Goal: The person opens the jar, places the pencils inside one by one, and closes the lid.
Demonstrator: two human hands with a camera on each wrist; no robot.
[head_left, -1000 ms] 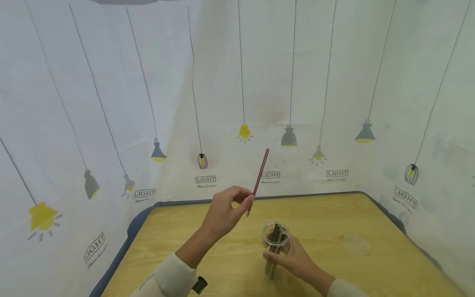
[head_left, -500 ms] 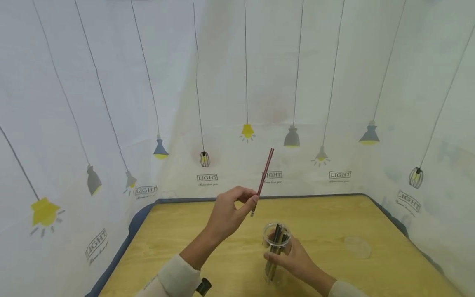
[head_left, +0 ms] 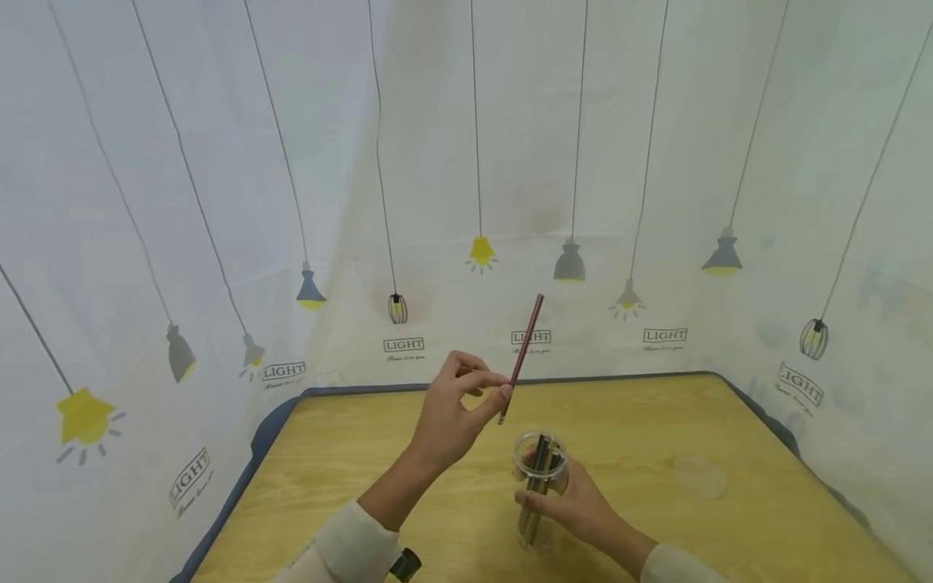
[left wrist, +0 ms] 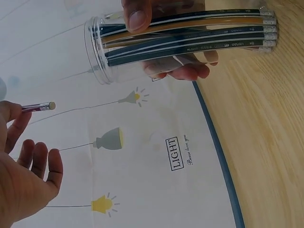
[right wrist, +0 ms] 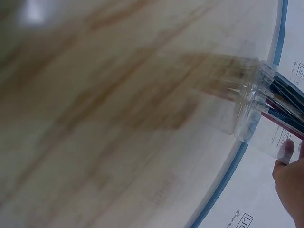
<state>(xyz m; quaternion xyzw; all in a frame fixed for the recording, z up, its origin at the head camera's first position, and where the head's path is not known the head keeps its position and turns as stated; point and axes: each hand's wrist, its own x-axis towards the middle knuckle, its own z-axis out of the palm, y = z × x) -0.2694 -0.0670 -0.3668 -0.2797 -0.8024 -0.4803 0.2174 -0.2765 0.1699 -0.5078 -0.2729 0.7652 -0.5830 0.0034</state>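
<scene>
My left hand pinches a dark red pencil near its lower end between thumb and fingertips. The pencil leans right, its eraser end pointing down. Below and to the right, my right hand grips a clear round jar with fingers and thumb on opposite sides. Several pencils stand inside the open-topped jar, mostly dark with pale stripes and one orange-yellow. Their eraser ends lie at the jar's bottom. The pencil in the left hand is above and outside the jar's rim.
A clear round disc, like a lid, lies on the wood-grain table to the right. A dark blue edge borders the table. White sheets printed with hanging lamps surround it at the back and sides.
The left hand has shifted slightly right with the red pencil, and its other fingers have spread and lifted. The right hand and jar stay nearly in place.
</scene>
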